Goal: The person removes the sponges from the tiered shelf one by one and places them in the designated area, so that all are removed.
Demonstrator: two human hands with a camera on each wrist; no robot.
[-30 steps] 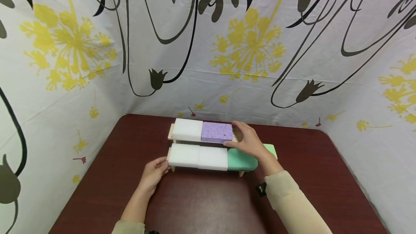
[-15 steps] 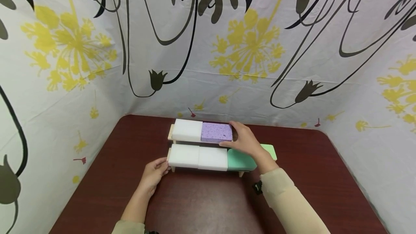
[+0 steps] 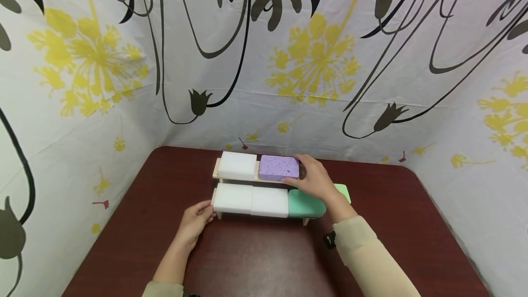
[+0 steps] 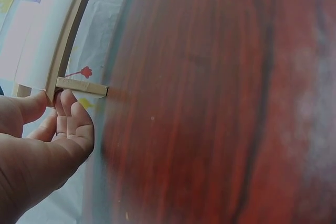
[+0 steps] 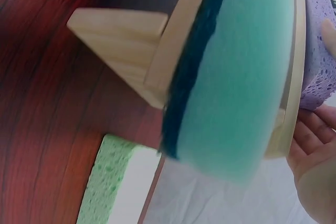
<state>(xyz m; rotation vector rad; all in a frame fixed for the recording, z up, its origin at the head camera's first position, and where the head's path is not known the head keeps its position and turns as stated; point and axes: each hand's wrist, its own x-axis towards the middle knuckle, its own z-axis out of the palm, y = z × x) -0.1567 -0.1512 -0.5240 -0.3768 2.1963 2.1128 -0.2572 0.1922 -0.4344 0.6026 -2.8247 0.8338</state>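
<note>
A two-tier wooden rack [image 4: 63, 56] stands on the table, bearing sponges. My left hand [image 3: 195, 222] pinches the left end of its lower tier between thumb and fingers. On the upper tier, my right hand [image 3: 314, 178] grips a purple sponge [image 3: 278, 167] by its right end, thumb in front and fingers behind. A narrow gap parts it from a white sponge [image 3: 237, 165] on its left. Along the lower tier sit two more white sponges, one left [image 3: 233, 197] and one middle [image 3: 270, 202], then a teal sponge [image 3: 305, 203] with a dark scrubbing layer underneath.
A light green sponge [image 5: 107, 177] with a white layer lies behind the right end of the rack, partly hidden by my right forearm in the head view. The dark red table [image 3: 255, 260] ends at a patterned cloth [image 3: 255, 72] at the back and sides.
My right hand first shifted slightly left, then came back right with the purple sponge, opening a gap beside the upper white sponge. My left hand stays at the rack's end.
</note>
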